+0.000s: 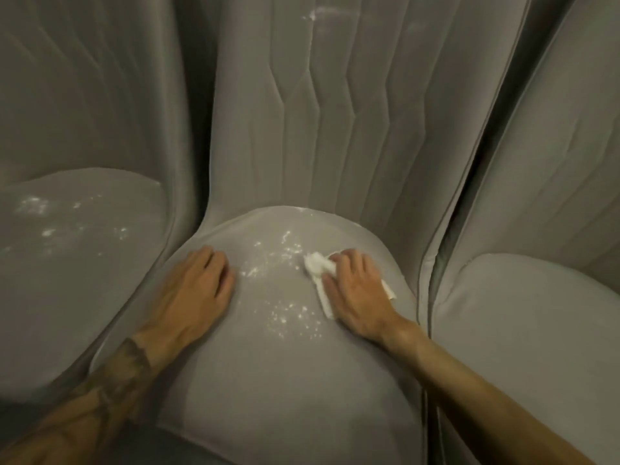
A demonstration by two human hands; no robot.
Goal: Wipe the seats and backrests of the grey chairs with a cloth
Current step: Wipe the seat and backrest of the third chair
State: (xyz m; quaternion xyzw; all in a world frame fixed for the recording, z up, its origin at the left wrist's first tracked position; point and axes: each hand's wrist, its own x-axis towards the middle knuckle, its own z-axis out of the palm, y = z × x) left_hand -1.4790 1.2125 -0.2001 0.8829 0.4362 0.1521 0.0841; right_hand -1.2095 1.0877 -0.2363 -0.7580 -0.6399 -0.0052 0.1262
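Three grey padded chairs stand side by side. The middle chair's seat [278, 357] fills the centre, with its ribbed backrest [335, 112] behind. White specks [288, 313] are scattered over this seat. My right hand [359, 290] presses a crumpled white cloth [317, 266] flat on the seat's right half, and the cloth sticks out on both sides of the hand. My left hand [198, 290] rests flat on the seat's left edge, fingers together, holding nothing.
The left chair's seat [77, 263] also carries white specks, and its backrest [87, 88] rises behind. The right chair's seat [530, 347] and backrest [570, 146] stand close by. Narrow dark gaps separate the chairs.
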